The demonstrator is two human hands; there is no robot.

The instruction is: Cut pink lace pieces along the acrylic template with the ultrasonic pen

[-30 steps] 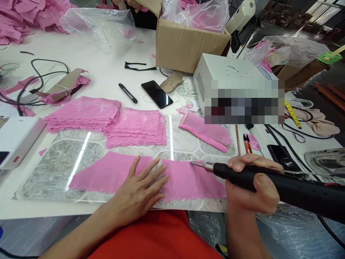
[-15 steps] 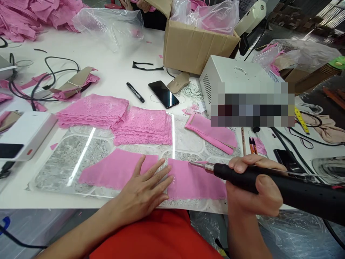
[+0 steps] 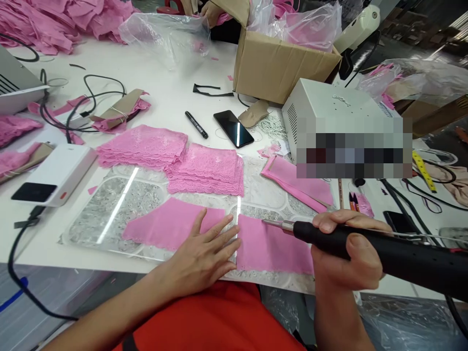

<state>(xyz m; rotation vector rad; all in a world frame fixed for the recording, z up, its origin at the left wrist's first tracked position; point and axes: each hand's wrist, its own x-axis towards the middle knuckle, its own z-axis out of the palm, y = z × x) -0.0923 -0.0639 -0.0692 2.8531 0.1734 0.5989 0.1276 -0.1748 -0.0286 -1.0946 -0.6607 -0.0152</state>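
Observation:
My left hand (image 3: 206, 256) lies flat with its fingers spread, across the inner end of a pink fabric piece (image 3: 157, 226) with a curved left edge. Its fingertips reach the left edge of a second, squarer pink fabric piece (image 3: 272, 248). In my right hand (image 3: 351, 256) is a thick black pen-shaped power tool (image 3: 409, 258) with a narrow metal tip. That tip points left over the upper edge of the squarer piece; whether it touches the cloth I cannot tell. Both pieces rest on a clear-topped, stone-patterned mat (image 3: 109, 214).
Behind the pieces lie two stacks of pink lace fabric (image 3: 142, 146) and a folded pink strip (image 3: 300, 183). Farther back are a marker (image 3: 196, 125), a phone (image 3: 234, 128), a grey machine box (image 3: 329, 105) and a cardboard box (image 3: 281, 66). A white device (image 3: 62, 170) with cables stands left.
The view has turned slightly left, so everything appears shifted to the right. Both hands, the tool and the fabric pieces keep nearly the same positions relative to each other.

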